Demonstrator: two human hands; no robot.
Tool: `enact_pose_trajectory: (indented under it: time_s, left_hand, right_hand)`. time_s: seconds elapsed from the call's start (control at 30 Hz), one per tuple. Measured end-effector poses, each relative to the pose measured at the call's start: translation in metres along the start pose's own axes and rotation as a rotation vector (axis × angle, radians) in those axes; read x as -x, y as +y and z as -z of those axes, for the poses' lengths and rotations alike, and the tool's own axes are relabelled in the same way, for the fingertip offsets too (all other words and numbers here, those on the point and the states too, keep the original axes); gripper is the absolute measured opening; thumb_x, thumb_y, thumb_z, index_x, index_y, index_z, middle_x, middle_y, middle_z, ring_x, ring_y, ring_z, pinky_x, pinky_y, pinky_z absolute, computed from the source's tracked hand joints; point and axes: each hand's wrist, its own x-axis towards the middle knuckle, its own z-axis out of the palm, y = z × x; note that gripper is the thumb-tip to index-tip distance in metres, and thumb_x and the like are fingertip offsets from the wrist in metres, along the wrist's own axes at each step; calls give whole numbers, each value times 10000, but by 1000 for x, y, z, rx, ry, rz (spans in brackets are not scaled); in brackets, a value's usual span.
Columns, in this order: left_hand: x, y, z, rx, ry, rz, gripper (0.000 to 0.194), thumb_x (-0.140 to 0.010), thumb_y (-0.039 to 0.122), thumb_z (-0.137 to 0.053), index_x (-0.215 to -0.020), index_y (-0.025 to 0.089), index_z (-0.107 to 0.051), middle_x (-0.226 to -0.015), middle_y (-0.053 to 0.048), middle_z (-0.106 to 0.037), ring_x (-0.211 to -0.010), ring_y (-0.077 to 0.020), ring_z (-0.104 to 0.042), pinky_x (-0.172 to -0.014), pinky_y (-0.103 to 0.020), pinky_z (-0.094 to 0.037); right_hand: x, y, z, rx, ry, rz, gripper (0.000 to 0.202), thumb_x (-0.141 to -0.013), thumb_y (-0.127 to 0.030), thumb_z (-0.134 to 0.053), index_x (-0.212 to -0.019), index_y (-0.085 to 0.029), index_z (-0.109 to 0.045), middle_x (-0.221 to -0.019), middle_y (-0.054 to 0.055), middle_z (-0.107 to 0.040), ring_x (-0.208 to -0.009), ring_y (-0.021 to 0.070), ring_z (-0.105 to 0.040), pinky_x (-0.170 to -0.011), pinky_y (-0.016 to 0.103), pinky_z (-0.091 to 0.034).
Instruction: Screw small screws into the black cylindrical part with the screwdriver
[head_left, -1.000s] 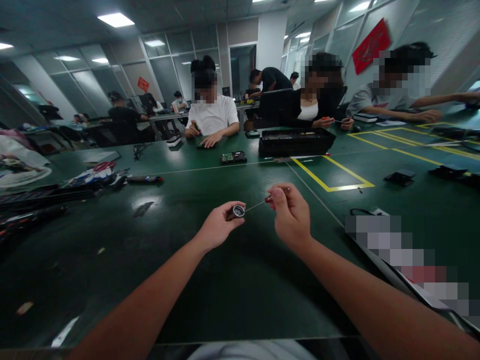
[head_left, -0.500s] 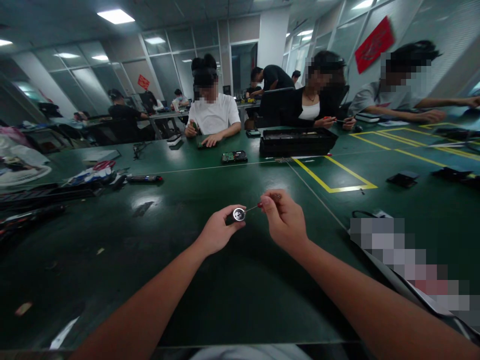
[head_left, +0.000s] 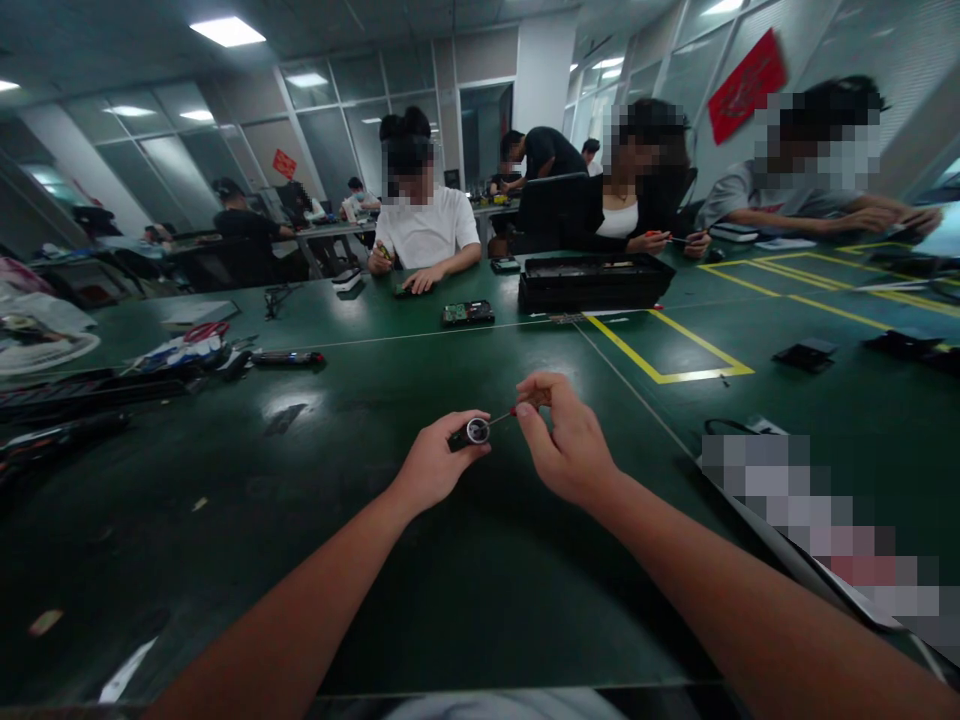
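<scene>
Between the thumb and fingers of my left hand (head_left: 433, 462) is a small black cylinder with a silver rim (head_left: 475, 432), its round open end facing me. Dark and pale parts show inside the rim, too small to make out. My right hand (head_left: 566, 440) pinches a thin screwdriver (head_left: 503, 416) with a red part by the fingers. The shaft points left and its tip meets the rim; whether it goes inside I cannot tell. Most of its handle is hidden by my fingers. Both hands are above the green table (head_left: 480, 600).
A green circuit board device (head_left: 468, 313) and a long black box (head_left: 596, 285) are ahead. Left lie a black pen-shaped tool (head_left: 289, 359) and a cluttered pile (head_left: 184, 352). A pixelated flat object (head_left: 795, 520) is at right. Across the table a person in white (head_left: 427, 230) works.
My right fingers have shifted slightly left and loosened around the screwdriver. The cylinder has turned a little, showing more of its black side. At far right a person's hands have come together.
</scene>
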Motion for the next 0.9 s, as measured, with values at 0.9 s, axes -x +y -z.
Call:
enact_pose_trajectory:
  time_s: [0.9]
  left_hand:
    - [1, -5, 4, -163, 66, 6, 385, -845, 162, -725, -1217, 256, -687, -1207, -31, -690, -1156, -223, -625, -1023, -383, -476]
  right_hand:
    - [0, 4, -8, -79, -20, -174, 250, -993, -287, -425, -1213, -192, -495, -857, 48, -662, -792, 211, -662, -727, 354, -478]
